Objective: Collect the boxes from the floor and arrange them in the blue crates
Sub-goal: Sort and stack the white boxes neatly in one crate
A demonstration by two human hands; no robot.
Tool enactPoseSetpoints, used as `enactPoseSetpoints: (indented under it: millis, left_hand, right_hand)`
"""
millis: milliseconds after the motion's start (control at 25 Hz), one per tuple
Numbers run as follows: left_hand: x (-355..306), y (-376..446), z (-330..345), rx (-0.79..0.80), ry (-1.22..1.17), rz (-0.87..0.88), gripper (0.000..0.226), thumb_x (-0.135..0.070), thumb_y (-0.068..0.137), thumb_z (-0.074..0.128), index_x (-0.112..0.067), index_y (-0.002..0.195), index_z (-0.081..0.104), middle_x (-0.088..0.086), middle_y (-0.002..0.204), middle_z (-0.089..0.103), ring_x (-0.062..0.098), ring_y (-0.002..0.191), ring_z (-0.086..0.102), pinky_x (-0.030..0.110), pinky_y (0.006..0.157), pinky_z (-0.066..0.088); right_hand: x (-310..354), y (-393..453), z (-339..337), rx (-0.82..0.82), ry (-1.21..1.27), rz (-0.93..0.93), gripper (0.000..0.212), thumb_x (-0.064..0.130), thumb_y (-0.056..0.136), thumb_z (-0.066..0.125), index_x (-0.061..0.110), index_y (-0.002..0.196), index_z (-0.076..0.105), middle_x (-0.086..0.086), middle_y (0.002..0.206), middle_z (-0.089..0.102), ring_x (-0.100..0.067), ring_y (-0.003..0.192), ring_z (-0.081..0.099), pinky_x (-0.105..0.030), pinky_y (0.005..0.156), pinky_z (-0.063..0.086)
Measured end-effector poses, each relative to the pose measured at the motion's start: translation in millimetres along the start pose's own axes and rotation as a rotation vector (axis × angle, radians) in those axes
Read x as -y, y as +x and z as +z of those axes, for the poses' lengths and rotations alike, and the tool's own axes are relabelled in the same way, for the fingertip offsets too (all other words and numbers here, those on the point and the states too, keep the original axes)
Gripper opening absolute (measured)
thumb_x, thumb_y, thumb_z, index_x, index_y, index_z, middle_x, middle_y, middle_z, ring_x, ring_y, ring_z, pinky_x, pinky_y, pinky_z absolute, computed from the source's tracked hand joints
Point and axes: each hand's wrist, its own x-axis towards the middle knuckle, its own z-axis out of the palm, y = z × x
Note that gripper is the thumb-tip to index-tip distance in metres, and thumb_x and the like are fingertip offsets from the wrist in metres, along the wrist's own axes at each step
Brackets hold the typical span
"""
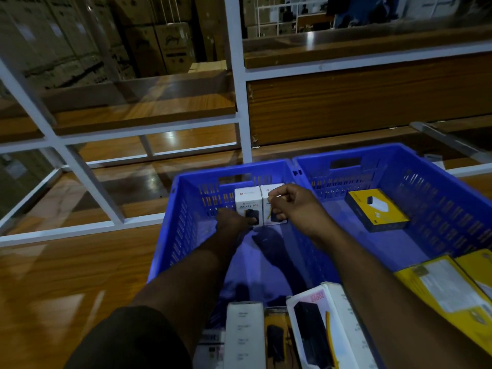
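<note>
Blue left crate [170, 235]: two white boxes upright at 12 o'clock; right hand [298, 209] pinches right box [269, 194], left hand [231, 222] grips left box [248, 202]

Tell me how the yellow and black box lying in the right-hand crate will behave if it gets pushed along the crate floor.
The yellow and black box lies flat on its broad face, so it would probably slide, not tip or roll. Its straight edges and sharp corners suggest stiff card that keeps its shape. The right blue crate floor looks smooth, so it may skid easily until it meets a wall.
</note>
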Motion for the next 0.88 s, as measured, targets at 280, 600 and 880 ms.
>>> enactPoseSetpoints:
  millis: [280, 600, 880]
  left_hand:
    - [-36.0, -124.6, -80.6, 0.472, 0.554, 0.093, 0.047, -0.046, 0.087, 0.070, 0.001, 0.093, 0.069, 0.021, 0.088, 0.073, 0.032, 0.075, 0.070, 0.041, 0.081, 0.059]
    - [-17.8, -225.2, -99.6, 0.709, 0.810, 0.164, 0.061, -0.071, 0.091, 0.042, -0.013, 0.098, 0.060, 0.004, 0.094, 0.058, 0.021, 0.080, 0.053, 0.031, 0.078, 0.046]
    - [-35.2, -263.8, -79.1, 0.764, 0.318, 0.501, 0.065, -0.053, 0.077, 0.074, -0.022, 0.131, 0.057, -0.004, 0.124, 0.065, 0.003, 0.115, 0.060, 0.029, 0.104, 0.048]
  right_hand:
    - [10.4, -7.1, 0.8, 0.023, -0.007, 0.010, 0.012, 0.016, 0.096, 0.059, 0.009, 0.101, 0.066, -0.005, 0.087, 0.066, -0.015, 0.071, 0.059, -0.035, 0.068, 0.047]
    - [14.4, -14.5, 3.1, 0.106, -0.040, 0.042, 0.014, 0.025, 0.093, 0.062, 0.013, 0.099, 0.066, -0.010, 0.088, 0.069, -0.022, 0.076, 0.059, -0.039, 0.073, 0.051]
    - [25.8, -26.7, 3.6, 0.142, 0.067, 0.007, 0.020, 0.020, 0.098, 0.057, 0.005, 0.111, 0.062, -0.011, 0.095, 0.065, -0.018, 0.083, 0.063, -0.028, 0.074, 0.057]
